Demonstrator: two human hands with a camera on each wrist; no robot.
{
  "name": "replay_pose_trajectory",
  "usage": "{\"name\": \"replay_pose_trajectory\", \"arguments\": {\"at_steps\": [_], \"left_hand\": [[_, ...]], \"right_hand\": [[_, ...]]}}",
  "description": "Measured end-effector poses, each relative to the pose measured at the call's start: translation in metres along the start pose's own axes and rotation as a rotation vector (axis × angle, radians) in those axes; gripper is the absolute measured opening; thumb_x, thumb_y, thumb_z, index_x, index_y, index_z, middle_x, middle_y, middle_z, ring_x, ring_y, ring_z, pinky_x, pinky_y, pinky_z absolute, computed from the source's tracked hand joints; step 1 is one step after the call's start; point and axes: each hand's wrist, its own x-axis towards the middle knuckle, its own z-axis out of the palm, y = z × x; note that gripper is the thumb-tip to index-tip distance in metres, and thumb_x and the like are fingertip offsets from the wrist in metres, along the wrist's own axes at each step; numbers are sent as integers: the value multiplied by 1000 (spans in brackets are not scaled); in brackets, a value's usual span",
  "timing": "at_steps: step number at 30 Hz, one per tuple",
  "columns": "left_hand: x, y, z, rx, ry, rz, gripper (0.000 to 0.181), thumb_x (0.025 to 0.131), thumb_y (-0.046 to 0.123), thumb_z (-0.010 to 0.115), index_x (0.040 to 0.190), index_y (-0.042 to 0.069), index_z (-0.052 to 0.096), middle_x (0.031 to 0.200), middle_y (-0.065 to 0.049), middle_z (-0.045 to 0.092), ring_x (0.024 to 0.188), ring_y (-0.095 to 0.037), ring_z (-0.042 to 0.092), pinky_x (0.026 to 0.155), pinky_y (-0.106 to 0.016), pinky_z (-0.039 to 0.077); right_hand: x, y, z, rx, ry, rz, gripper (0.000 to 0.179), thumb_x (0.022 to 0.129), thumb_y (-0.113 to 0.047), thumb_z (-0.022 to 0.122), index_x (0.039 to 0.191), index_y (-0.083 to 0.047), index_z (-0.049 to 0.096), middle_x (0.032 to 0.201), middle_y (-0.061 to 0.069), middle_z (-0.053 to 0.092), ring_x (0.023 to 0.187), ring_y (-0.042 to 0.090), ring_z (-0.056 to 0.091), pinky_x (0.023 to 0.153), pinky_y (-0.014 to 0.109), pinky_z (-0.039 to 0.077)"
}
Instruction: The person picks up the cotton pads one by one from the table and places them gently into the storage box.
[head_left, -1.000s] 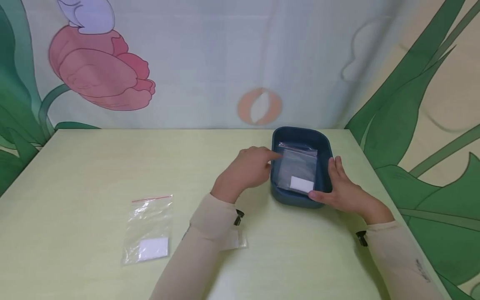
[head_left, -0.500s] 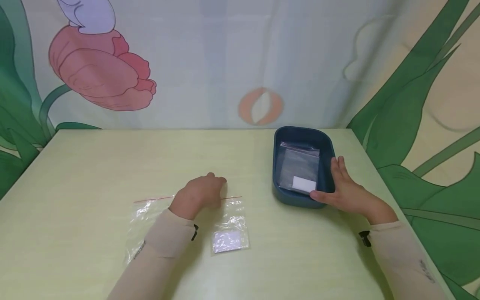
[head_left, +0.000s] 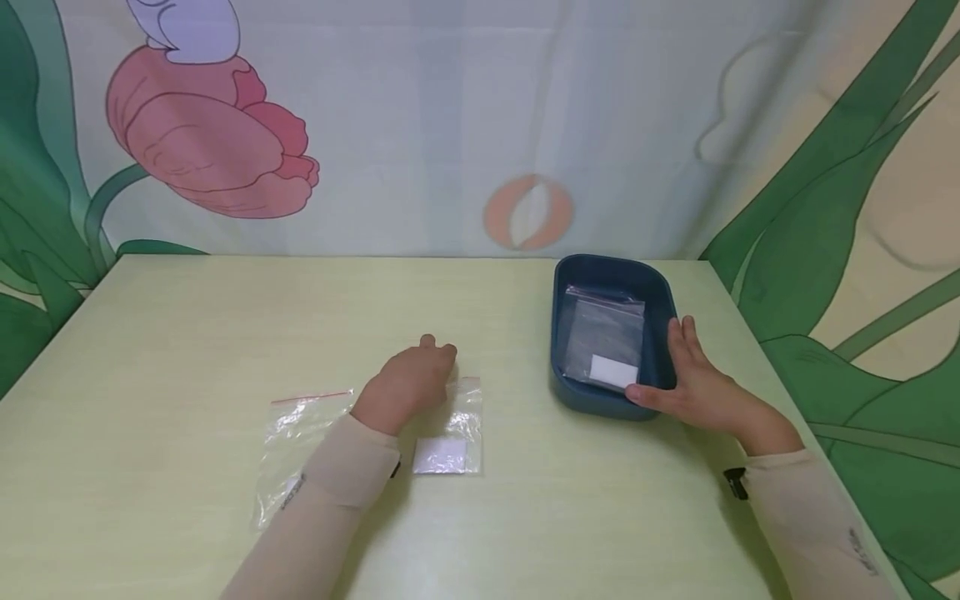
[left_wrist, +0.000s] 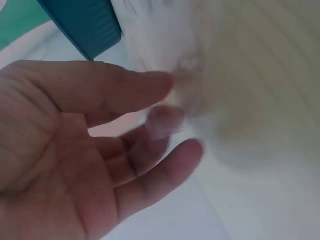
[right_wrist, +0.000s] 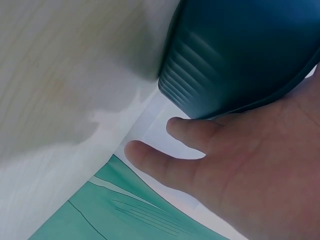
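Observation:
My left hand [head_left: 408,385] pinches the top of a clear zip bag [head_left: 472,417] with a white rectangle inside. In the left wrist view, thumb and fingertips meet at the blurred bag [left_wrist: 160,25]. A second zip bag [head_left: 281,450] with a red seal line lies on the table, partly hidden under the left sleeve. Inside the dark blue box [head_left: 577,271] rests a zip bag [head_left: 603,333] with a white rectangle; a further edge behind it suggests another bag. My right hand [head_left: 701,387] rests against the box, thumb at its near right corner, straight fingers along the right side.
The pale wooden table [head_left: 225,317] ends at a printed curtain [head_left: 375,125] behind it. The box stands near the back right of the table, close to the right edge, beyond which large green printed leaves [head_left: 817,233] hang.
My left hand has come from the box's left side back to the bag in the middle. That bag has shifted slightly up and left. The right hand stays at the box.

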Motion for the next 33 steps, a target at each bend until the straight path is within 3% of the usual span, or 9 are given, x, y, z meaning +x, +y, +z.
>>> {"name": "replay_pose_trajectory", "arguments": {"at_steps": [4,6,11,15,17,20,25,29,33], "left_hand": [[5,-9,-2,45,53,43,11,91,-3,56,96,2,64,90,-12,51,82,-29,52,66,-39,48],[5,-13,-5,2,79,62,13,92,-2,55,99,1,65,93,-12,55,86,-29,54,70,-41,50],[5,-21,-11,-249,142,134,34,93,-5,46,126,1,54,91,-10,62,73,-19,52,71,-36,47],[11,-24,-8,-445,246,242,34,99,-5,44,131,5,38,88,-10,63,66,-17,52,67,-34,45],[15,-24,-8,-525,300,259,25,101,-2,47,124,6,42,91,-12,64,71,-19,55,69,-34,46],[16,-21,-9,-642,334,219,13,102,0,48,112,4,56,99,-13,66,82,-22,59,74,-37,48],[16,-21,-11,-713,341,170,29,101,1,44,107,7,72,105,-7,66,87,-23,56,77,-37,47],[15,-21,-12,-732,368,213,34,97,-1,45,104,9,77,113,-3,66,98,-23,58,85,-38,47],[16,-20,-12,-804,397,281,26,95,-6,55,91,2,79,110,-5,68,109,-23,61,93,-37,50]], "right_hand": [[1,1,2,2,2,-3,125,90,-59,67,154,2,-22,157,20,-36,144,58,-1,107,73,20],[1,2,3,1,4,-1,125,90,-59,67,154,2,-21,157,20,-36,144,58,0,107,72,20],[1,2,1,-3,4,-6,125,91,-59,66,154,3,-22,157,21,-36,143,60,1,106,74,21],[0,2,1,4,4,-4,125,91,-59,67,154,2,-21,157,21,-35,144,59,0,107,73,21],[0,2,2,7,5,-4,125,91,-59,67,154,2,-21,157,21,-35,144,58,0,107,73,20],[0,2,2,2,5,-3,124,91,-59,66,154,2,-21,157,21,-35,144,59,0,107,73,20],[0,0,0,-9,8,-2,125,91,-60,66,154,2,-21,157,22,-34,144,59,2,107,73,21],[-1,-2,0,-5,9,1,124,90,-60,66,155,2,-20,158,22,-34,144,58,2,108,72,21],[-2,-2,0,-7,11,-1,124,90,-60,66,155,3,-19,158,23,-33,144,58,2,108,72,20]]}}
